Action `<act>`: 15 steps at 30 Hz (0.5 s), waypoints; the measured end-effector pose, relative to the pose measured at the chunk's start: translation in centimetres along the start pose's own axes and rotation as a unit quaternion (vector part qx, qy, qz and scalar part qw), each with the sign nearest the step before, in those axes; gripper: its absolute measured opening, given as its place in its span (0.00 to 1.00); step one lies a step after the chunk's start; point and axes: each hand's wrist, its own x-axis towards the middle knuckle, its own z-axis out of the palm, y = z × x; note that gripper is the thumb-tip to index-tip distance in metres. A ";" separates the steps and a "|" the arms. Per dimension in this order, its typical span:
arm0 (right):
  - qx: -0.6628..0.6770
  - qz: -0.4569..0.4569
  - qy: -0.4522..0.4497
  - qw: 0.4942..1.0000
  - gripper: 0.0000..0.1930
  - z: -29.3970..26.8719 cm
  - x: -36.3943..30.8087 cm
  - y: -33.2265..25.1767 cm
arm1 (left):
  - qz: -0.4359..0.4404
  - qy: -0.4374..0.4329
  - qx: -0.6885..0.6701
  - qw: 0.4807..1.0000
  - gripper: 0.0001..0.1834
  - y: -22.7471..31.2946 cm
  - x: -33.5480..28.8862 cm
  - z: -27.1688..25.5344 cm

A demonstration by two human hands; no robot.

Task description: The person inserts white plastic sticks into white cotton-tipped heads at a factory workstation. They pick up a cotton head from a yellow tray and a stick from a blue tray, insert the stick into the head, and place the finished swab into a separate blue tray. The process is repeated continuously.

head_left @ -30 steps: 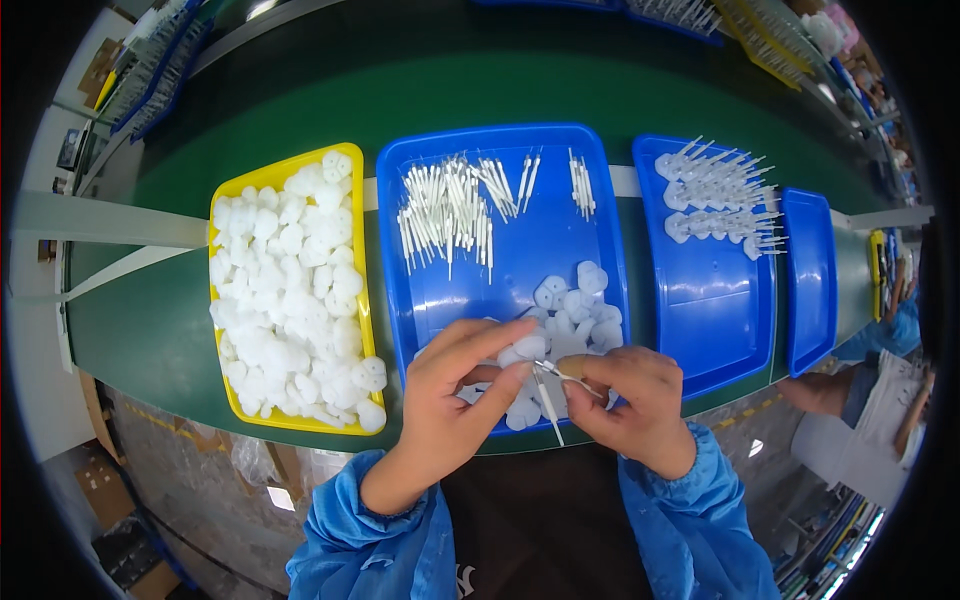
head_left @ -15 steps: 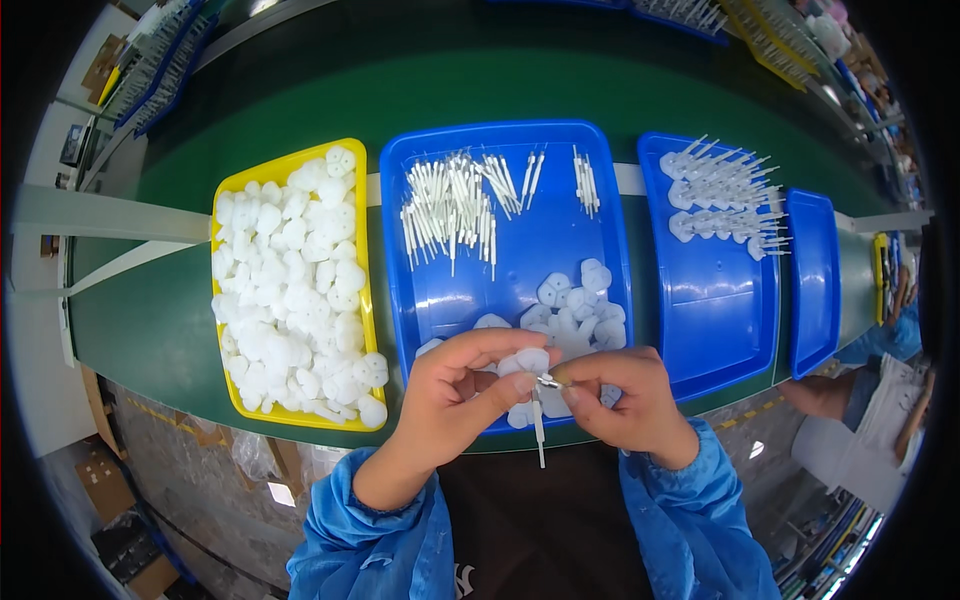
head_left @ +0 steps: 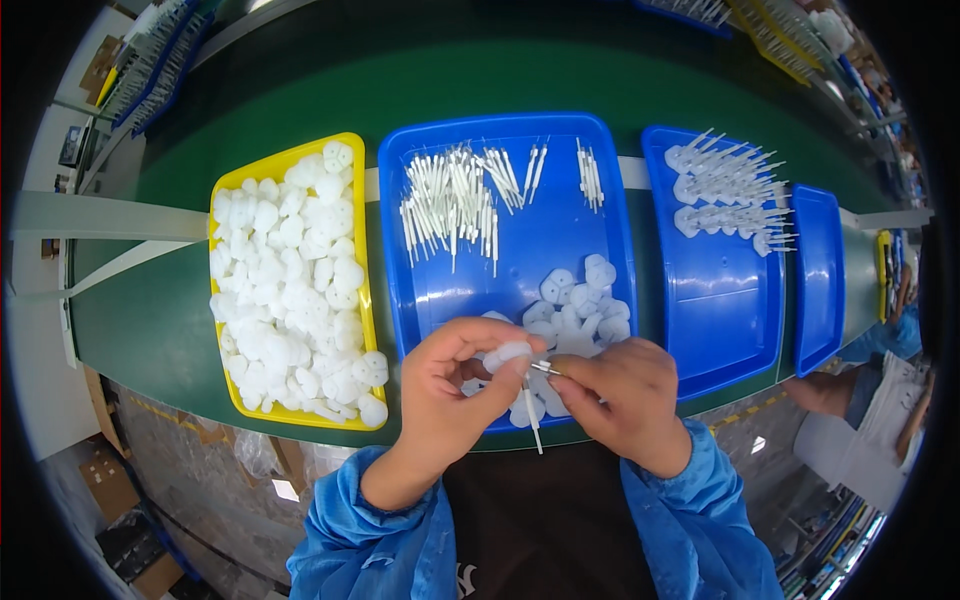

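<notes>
My left hand (head_left: pixel 450 395) pinches a small white plastic disc (head_left: pixel 510 352) over the near edge of the middle blue tray (head_left: pixel 530 230). My right hand (head_left: pixel 622 400) holds a thin white pin (head_left: pixel 533 418) whose end meets the disc; the pin hangs down between the two hands. In that tray lie a pile of white discs (head_left: pixel 582 305) near my hands and several loose white pins (head_left: pixel 455 200) at the back.
A yellow tray (head_left: pixel 224 185) full of white discs sits to the left. A second blue tray (head_left: pixel 720 300) on the right holds assembled discs with pins (head_left: pixel 725 195); a narrower blue tray (head_left: pixel 822 280) lies beyond it. All stand on a green belt (head_left: pixel 500 80). Another person's arm (head_left: pixel 830 392) shows at the right.
The hands have drawn slightly closer together and the pin has swung from slanting to hanging nearly straight down below the disc. The trays have not moved.
</notes>
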 end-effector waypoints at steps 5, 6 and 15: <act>-0.034 -0.002 0.036 0.999 0.14 -0.8 -0.8 0.3 | -0.012 0.032 -0.032 0.999 0.17 -0.4 0.0 0.2; -0.007 0.007 0.035 0.999 0.14 -0.8 -0.9 0.4 | -0.008 0.002 0.012 1.000 0.19 -0.5 0.0 0.1; 0.034 0.051 0.001 0.998 0.12 -0.5 -0.6 -0.1 | 0.048 -0.012 0.127 0.991 0.22 -0.8 -0.4 -0.1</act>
